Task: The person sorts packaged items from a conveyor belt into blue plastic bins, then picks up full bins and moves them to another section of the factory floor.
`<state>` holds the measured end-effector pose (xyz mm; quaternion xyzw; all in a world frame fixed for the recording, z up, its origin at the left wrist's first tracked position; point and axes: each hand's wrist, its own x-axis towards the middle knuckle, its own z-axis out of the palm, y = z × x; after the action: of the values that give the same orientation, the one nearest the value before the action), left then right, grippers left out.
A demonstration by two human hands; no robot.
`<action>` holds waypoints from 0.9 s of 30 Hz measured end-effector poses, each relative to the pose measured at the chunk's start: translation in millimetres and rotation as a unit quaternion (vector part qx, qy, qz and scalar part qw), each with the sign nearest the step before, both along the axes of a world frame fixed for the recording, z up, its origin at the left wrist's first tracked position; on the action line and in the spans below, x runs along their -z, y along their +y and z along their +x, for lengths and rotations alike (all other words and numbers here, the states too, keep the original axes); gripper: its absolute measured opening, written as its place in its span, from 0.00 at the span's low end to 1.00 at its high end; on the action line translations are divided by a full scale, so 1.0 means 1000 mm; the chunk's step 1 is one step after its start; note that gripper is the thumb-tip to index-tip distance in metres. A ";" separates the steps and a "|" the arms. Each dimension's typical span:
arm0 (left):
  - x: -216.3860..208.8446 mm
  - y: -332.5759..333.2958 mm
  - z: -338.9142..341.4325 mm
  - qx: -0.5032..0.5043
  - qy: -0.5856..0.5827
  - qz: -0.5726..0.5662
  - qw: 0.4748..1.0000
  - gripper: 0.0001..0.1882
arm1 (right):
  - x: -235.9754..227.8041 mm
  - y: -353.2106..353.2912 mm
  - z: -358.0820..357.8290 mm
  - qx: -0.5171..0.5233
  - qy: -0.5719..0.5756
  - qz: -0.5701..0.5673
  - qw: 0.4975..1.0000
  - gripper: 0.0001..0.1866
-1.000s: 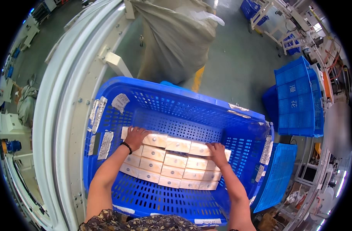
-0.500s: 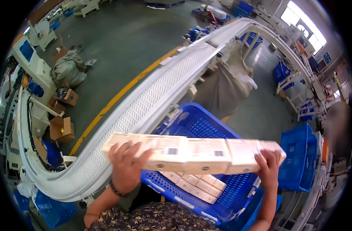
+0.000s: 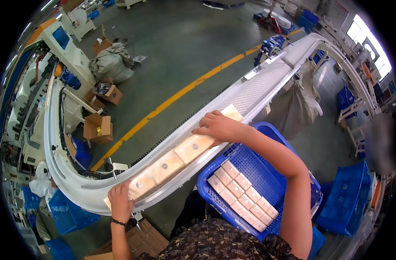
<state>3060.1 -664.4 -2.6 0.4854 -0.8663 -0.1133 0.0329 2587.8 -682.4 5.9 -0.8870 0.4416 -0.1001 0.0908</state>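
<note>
A row of several cream box-shaped packs (image 3: 165,168), pressed end to end, lies diagonally along the curved white conveyor (image 3: 267,82). At its near left end, my left hand (image 3: 121,200) is closed round the last pack. My right hand (image 3: 219,128) reaches across and grips over the row near its far end, hiding part of a pack there. Round marks show on the upper faces. Beneath my right forearm stands a blue perforated crate (image 3: 289,193). More cream packs (image 3: 245,201) sit in it in neat rows.
The conveyor's raised side rails flank the row. Blue crates (image 3: 345,199) stand at the right, and another blue crate (image 3: 70,212) at the lower left. Flattened cardboard (image 3: 146,238) lies near my body. Across the yellow floor line are an open carton (image 3: 98,128) and a large sack (image 3: 111,63).
The row of packs has moved from above the crate onto the conveyor and swung to a diagonal. Both hands went with it, and the crate's packs are now more exposed. The view has shifted.
</note>
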 end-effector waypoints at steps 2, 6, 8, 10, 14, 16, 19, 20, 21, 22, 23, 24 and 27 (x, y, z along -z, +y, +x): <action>0.008 -0.024 0.013 0.006 -0.011 0.100 0.995 0.45 | 0.017 0.003 -0.005 0.005 -0.043 0.067 0.997 0.44; -0.048 -0.020 0.005 -0.019 -0.213 0.036 0.976 0.50 | 0.014 0.060 -0.036 0.097 -0.157 -0.065 0.981 0.48; -0.065 -0.009 -0.025 -0.030 -0.167 -0.107 0.980 0.50 | 0.024 0.122 -0.070 0.220 -0.248 -0.064 0.941 0.39; -0.079 0.006 -0.107 0.017 0.153 0.007 0.988 0.32 | 0.069 0.202 -0.098 0.414 -0.338 -0.063 0.843 0.29; 0.018 0.037 -0.275 0.219 0.318 0.504 0.772 0.16 | 0.243 0.416 -0.126 0.691 -0.165 0.039 0.703 0.22; 0.103 0.071 -0.362 0.379 0.144 0.396 0.824 0.18 | 0.311 0.513 -0.097 0.727 -0.066 0.212 0.649 0.24; 0.271 0.097 -0.411 0.508 -0.073 0.230 0.827 0.25 | 0.361 0.590 -0.048 0.741 -0.059 0.309 0.593 0.30; 0.311 0.098 -0.421 0.517 -0.160 0.195 0.818 0.29 | 0.373 0.605 -0.043 0.742 -0.040 0.296 0.599 0.33; 0.335 0.098 -0.430 0.519 -0.229 0.163 0.808 0.31 | 0.383 0.612 -0.043 0.744 -0.042 0.291 0.600 0.35; 0.351 0.099 -0.442 0.522 -0.302 0.131 0.787 0.34 | 0.391 0.618 -0.039 0.749 -0.051 0.290 0.594 0.37; 0.365 0.098 -0.449 0.517 -0.337 0.128 0.776 0.37 | 0.399 0.621 -0.037 0.751 -0.059 0.289 0.591 0.39; 0.379 0.099 -0.451 0.511 -0.345 0.122 0.777 0.38 | 0.408 0.622 -0.038 0.743 -0.060 0.304 0.594 0.40; 0.408 0.104 -0.460 0.510 -0.363 0.113 0.772 0.40 | 0.430 0.609 -0.039 0.728 -0.075 0.358 0.580 0.43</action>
<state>2600.0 -560.8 -410.2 -0.0221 -0.9152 -0.0257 -0.4015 2548.4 -73.4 -424.5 -0.1533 0.9308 -0.0325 0.3303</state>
